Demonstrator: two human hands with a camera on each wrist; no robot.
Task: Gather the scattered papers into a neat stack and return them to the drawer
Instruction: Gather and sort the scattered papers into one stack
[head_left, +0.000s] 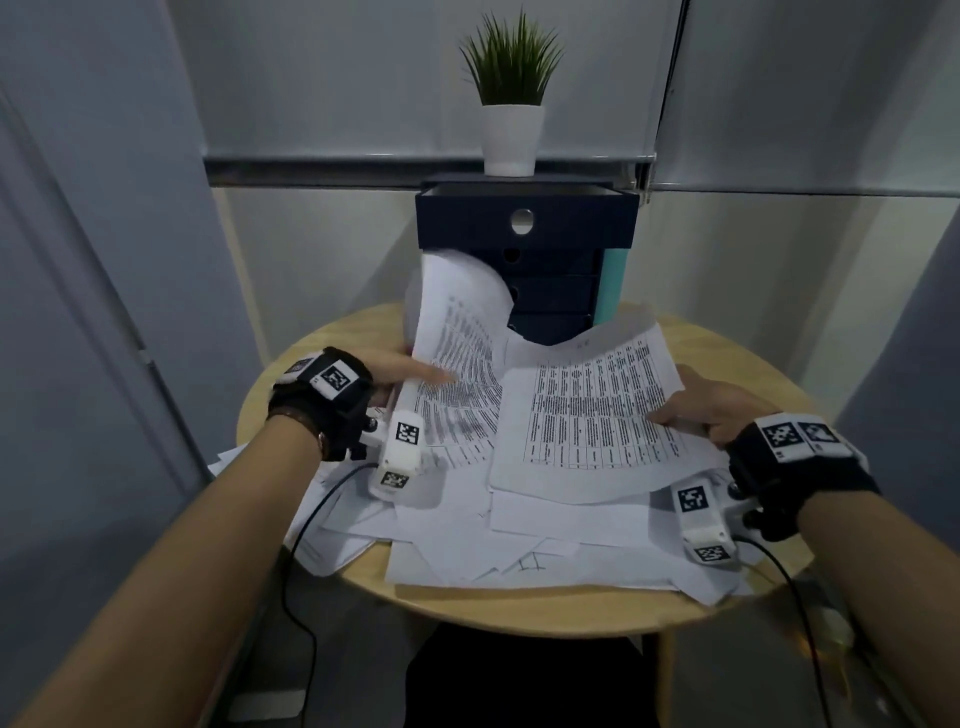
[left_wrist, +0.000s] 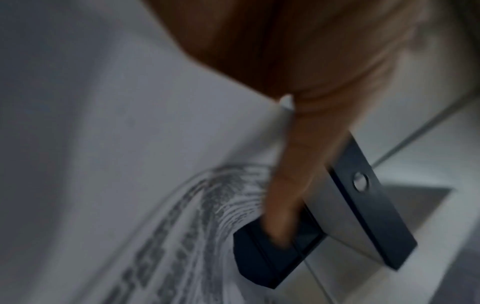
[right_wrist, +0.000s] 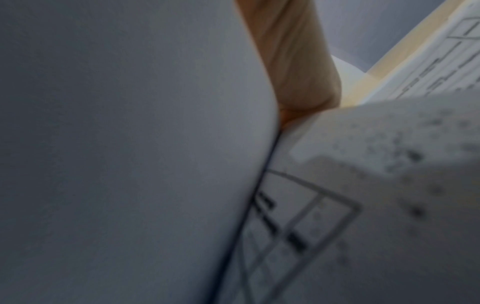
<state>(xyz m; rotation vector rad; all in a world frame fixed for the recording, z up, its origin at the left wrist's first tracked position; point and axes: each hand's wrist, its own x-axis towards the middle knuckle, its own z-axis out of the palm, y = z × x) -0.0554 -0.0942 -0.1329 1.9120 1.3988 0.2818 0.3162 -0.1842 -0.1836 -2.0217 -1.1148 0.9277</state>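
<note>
On table (head_left: 519, 613), hands-held papers (head_left: 587, 415)

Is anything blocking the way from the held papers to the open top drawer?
Nothing visible does. The top drawer stands pulled out above the papers that the left hand and right hand grip; only the curled sheet rises before the lower drawers.

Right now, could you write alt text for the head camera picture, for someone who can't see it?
Two hands lift printed sheets off a messy pile of papers on a round wooden table: the left hand grips a curling sheet, the right hand another sheet. Behind stands a dark drawer unit with a potted plant on top.
</note>
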